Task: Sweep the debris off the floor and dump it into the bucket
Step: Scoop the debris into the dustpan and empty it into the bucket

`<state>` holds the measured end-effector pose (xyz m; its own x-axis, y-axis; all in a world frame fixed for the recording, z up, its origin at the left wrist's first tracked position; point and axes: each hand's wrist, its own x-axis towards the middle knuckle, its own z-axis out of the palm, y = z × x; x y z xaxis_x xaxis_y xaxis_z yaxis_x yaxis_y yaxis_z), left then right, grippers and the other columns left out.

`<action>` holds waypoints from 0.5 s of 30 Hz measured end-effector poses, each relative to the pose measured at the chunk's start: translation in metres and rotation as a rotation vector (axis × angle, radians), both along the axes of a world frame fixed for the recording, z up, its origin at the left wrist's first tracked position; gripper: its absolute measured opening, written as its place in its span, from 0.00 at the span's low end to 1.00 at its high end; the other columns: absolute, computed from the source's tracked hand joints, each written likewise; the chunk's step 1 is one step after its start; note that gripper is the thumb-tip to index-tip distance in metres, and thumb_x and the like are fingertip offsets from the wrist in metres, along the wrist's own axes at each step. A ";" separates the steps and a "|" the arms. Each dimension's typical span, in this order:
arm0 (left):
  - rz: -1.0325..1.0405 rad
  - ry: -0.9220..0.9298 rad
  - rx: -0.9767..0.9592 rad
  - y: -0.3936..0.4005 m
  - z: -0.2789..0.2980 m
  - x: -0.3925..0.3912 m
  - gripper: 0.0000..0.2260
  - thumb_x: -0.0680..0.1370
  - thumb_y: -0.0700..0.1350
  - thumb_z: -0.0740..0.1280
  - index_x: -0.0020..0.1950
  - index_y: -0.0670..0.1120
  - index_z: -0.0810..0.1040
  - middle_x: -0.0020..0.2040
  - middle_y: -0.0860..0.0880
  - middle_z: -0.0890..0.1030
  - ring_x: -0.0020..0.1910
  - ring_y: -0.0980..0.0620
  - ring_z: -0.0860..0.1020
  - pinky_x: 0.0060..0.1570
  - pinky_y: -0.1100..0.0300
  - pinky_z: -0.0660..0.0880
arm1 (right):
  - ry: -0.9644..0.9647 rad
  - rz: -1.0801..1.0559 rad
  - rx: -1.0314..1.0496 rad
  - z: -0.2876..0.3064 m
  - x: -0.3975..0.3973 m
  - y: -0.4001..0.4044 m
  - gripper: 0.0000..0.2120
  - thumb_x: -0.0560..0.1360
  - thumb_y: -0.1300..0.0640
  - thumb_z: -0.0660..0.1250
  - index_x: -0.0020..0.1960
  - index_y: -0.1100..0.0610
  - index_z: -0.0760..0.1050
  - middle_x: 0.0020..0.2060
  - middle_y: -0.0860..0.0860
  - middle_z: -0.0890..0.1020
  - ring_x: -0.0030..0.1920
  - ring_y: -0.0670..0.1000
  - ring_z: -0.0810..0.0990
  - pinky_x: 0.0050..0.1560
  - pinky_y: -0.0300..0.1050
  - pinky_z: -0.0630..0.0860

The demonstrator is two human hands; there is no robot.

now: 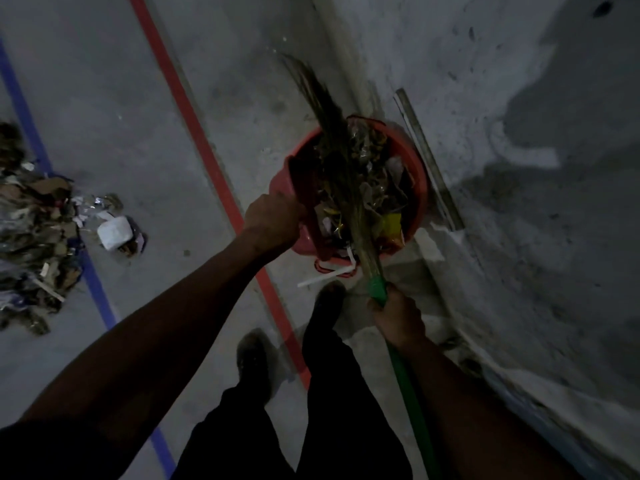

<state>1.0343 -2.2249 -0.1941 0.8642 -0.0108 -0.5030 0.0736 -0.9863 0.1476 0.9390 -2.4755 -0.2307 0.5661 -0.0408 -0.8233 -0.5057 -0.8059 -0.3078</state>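
Both grips are closed as we stand over the red bucket (414, 157): our right hand (398, 318) wraps the green handle of the broom (349, 188), whose dry bristles lie across the bucket's mouth, while our left hand (273, 218) clutches a dark red dustpan (304, 181) tipped at the rim. The bucket sits on the concrete floor (138, 116) against the wall (519, 98), already heaped with wrappers and scraps. A larger debris pile (34, 233) of cardboard, paper and a white block waits well apart at far left, across a blue line (20, 98) and a red line (194, 140). We judge the litter light and loose, apt to scatter, and the broom best held low on its stiff handle.
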 end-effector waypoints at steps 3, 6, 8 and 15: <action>0.015 -0.030 -0.028 0.010 0.012 -0.008 0.16 0.77 0.40 0.63 0.60 0.56 0.80 0.29 0.52 0.66 0.27 0.51 0.69 0.24 0.64 0.62 | -0.040 -0.041 0.043 0.010 -0.012 0.000 0.19 0.79 0.50 0.66 0.68 0.55 0.72 0.56 0.58 0.80 0.57 0.60 0.78 0.54 0.47 0.75; -0.052 -0.028 0.009 0.016 0.020 -0.015 0.17 0.78 0.41 0.63 0.63 0.57 0.78 0.34 0.49 0.69 0.33 0.47 0.72 0.29 0.60 0.65 | -0.146 -0.053 0.067 0.025 -0.038 -0.004 0.20 0.77 0.51 0.68 0.68 0.54 0.72 0.52 0.57 0.81 0.53 0.59 0.80 0.47 0.42 0.71; -0.052 -0.020 0.022 0.015 0.021 -0.017 0.17 0.78 0.40 0.61 0.63 0.55 0.78 0.36 0.48 0.69 0.33 0.48 0.70 0.30 0.58 0.66 | -0.184 -0.060 0.052 0.032 -0.052 -0.008 0.23 0.77 0.49 0.68 0.70 0.53 0.71 0.53 0.56 0.82 0.53 0.58 0.80 0.48 0.43 0.72; -0.036 -0.026 -0.020 -0.007 -0.003 0.002 0.15 0.80 0.38 0.58 0.62 0.49 0.79 0.41 0.48 0.74 0.29 0.53 0.67 0.27 0.62 0.63 | -0.102 -0.054 -0.010 0.013 -0.016 -0.002 0.21 0.79 0.47 0.64 0.67 0.56 0.71 0.55 0.59 0.80 0.55 0.61 0.80 0.53 0.49 0.77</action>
